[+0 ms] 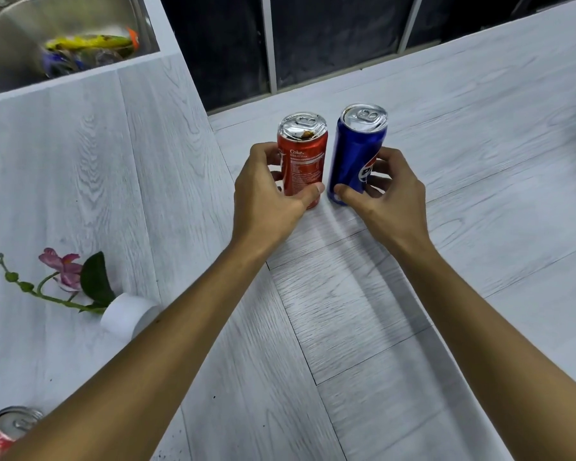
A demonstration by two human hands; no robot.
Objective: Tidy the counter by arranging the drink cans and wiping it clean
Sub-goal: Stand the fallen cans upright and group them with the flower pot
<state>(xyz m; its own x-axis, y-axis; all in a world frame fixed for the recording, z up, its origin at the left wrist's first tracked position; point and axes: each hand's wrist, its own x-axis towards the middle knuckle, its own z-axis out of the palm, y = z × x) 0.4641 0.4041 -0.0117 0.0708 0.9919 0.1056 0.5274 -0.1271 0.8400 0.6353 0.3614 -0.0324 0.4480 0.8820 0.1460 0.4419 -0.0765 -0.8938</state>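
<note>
A red Coke can (pixel 305 151) stands upright on the pale wood-grain counter (pixel 346 311), near the back corner. My left hand (pixel 266 194) grips it low down, thumb across its front. Right beside it stands a taller blue Pepsi can (pixel 356 151), leaning slightly, with a narrow gap between the two. My right hand (pixel 383 191) holds that can near its base, thumb in front and fingers behind. Both can tops are open. A third red can (pixel 4 430) shows at the bottom left corner, partly hidden by my left forearm.
A small white vase (pixel 127 316) lies on its side at the left with a pink artificial flower (pixel 64 267) sticking out. A steel sink (pixel 47 38) holding colourful rubbish sits at the top left. Dark window panes (pixel 296 38) line the back edge.
</note>
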